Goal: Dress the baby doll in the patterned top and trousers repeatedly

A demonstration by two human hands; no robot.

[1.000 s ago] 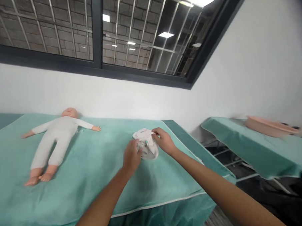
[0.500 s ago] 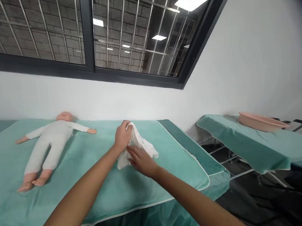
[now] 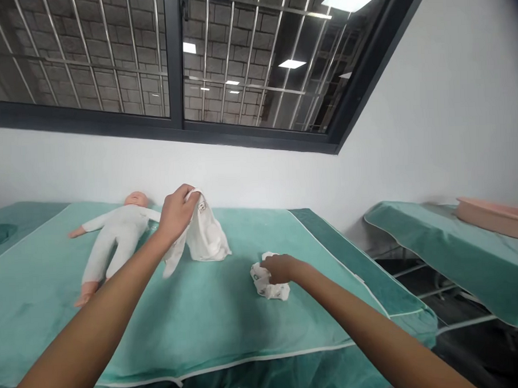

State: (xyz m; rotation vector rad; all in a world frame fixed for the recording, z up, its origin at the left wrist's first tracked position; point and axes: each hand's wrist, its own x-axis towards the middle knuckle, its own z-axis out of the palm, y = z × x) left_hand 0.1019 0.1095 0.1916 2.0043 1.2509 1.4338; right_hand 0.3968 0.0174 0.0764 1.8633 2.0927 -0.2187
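My left hand (image 3: 176,212) is closed on the collar of a small white baby garment (image 3: 205,236) and holds it up above the green padded table (image 3: 196,322), its lower end touching the cover. My right hand (image 3: 280,268) is closed on a crumpled white patterned cloth (image 3: 267,282) lying on the table further right. A baby doll (image 3: 115,232) in a pale one-piece suit lies on its back at the far left, just behind the lifted garment.
A second green-covered table (image 3: 441,249) stands to the right across a gap, with a pink basin (image 3: 494,215) on it. A white wall and a barred window run behind both tables. The floor between the tables is dark.
The bundle held in both hands has come apart. My left hand lifted the white garment up and left toward the doll; my right hand moved right and down with the patterned cloth.
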